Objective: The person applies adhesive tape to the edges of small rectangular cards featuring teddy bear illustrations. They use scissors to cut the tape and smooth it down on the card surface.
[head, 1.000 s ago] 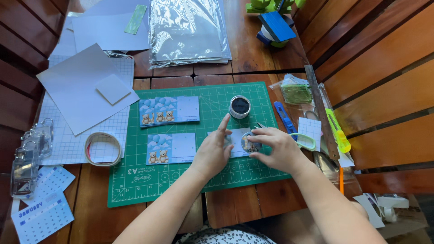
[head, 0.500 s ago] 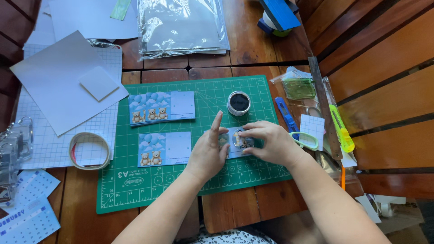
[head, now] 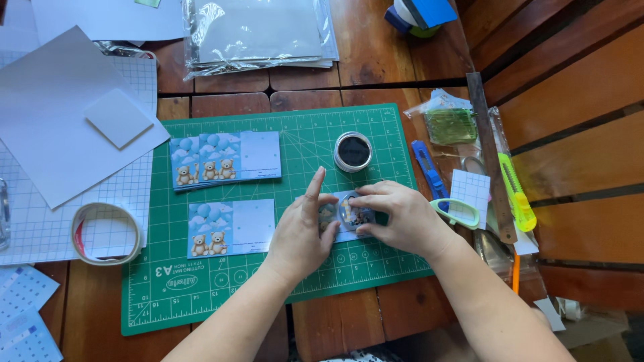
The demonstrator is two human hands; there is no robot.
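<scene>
Together, both hands point(head: 355, 224) pinch small round badge point(head: 349, 211) over green mat point(head: 221, 295).

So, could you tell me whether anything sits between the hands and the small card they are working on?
Nothing visible does: the left hand and right hand both touch the small card on the green cutting mat.
</scene>
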